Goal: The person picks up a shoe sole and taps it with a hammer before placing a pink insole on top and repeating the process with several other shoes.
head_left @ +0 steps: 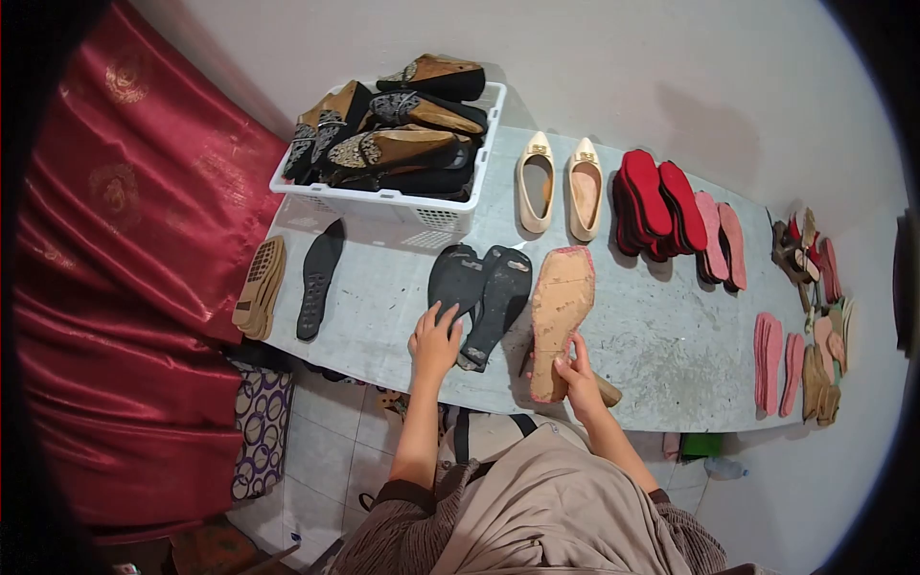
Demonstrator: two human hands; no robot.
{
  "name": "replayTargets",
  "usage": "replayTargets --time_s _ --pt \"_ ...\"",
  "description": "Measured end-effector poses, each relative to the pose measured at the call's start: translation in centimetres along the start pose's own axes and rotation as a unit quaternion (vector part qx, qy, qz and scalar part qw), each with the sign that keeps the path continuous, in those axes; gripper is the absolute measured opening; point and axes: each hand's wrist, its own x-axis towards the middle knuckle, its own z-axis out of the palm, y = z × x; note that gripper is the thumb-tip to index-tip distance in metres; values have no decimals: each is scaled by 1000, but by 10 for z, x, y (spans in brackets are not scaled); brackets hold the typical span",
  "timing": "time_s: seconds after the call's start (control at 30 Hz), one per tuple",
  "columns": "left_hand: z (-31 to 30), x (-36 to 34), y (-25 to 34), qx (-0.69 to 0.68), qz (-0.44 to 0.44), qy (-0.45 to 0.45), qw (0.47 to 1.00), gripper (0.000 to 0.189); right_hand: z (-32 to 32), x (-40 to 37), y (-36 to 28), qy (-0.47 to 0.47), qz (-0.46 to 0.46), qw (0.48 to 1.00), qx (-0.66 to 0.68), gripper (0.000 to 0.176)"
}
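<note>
My right hand holds a tan insole with a pink edge by its lower right side, thumb on its face. Beneath the insole's lower end lies a tool with a wooden handle, partly hidden. My left hand, fingers spread, rests on the lower part of a black sole. A second black sole lies beside it, close to the tan insole. Further left on the table, a single black sole lies apart from a stack of tan soles.
A white basket of black shoes stands at the back left. Cream shoes, red soles and pink soles line the back of the table. More pink soles and tan pieces lie right. A red curtain hangs left.
</note>
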Motion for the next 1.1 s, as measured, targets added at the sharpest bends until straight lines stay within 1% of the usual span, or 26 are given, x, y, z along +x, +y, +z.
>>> replayTargets --time_s 0.03,0.07,0.1,0.13,0.2,0.27,0.3,0.37,0.43,0.5,0.57,0.7,0.77,0.8,0.83,0.87,0.9,0.97,1.0,1.03,1.1 --pt "-3 7 -8 -69 -20 -25 997 36 2 -1 -3 -5 2 1000 -1 58" --pt "-1 17 -28 -146 0 1 989 34 5 -3 -7 8 12 1000 3 59" --pt "-5 24 -47 -124 -5 31 992 36 7 -4 -9 22 21 999 7 60" --pt "-11 32 -65 -101 -9 61 993 38 6 -4 -10 16 31 999 5 60" --pt "-25 52 -110 -34 -48 135 989 47 3 -3 -10 16 38 999 2 60" --pt "-48 67 -145 65 -126 192 971 53 4 -1 -8 14 45 999 -1 60" --pt "-55 68 -160 67 -129 193 970 53 5 -1 -8 19 45 999 -12 60" --pt "-63 73 -183 168 -274 168 932 56 8 1 -8 31 40 998 -35 60" --pt "-56 77 -201 180 -284 163 928 53 10 3 -6 19 47 998 -33 60" --pt "-57 79 -204 193 -290 156 924 50 10 5 -4 12 53 998 -28 60" --pt "-76 75 -186 115 -330 88 933 43 9 7 0 4 53 998 -24 60" --pt "-89 61 -159 115 -315 104 936 36 7 10 5 11 24 999 -33 56" --pt "-105 53 -139 30 -351 72 933 38 6 10 5 -3 44 999 -28 55" --pt "-97 47 -153 31 -347 70 935 38 6 9 6 1 42 999 -26 55" --pt "-81 40 -180 -192 -305 114 926 38 6 9 6 -2 40 999 -18 55" --pt "-72 38 -194 -405 -247 151 867 38 6 9 6 -6 37 999 -11 55" --pt "-99 29 -143 -555 -252 105 785 38 6 9 7 -3 36 999 -10 55" --pt "-101 20 -107 -669 -201 113 706 35 5 9 8 -5 47 999 -10 55" --pt "-97 16 -98 -672 -222 129 694 37 5 9 7 -3 46 999 -9 55" --pt "-95 14 -92 -672 -222 126 695 37 7 8 6 -1 41 999 -8 57" --pt "-92 13 -78 -713 -151 36 684 35 6 8 9 6 35 999 -6 58"
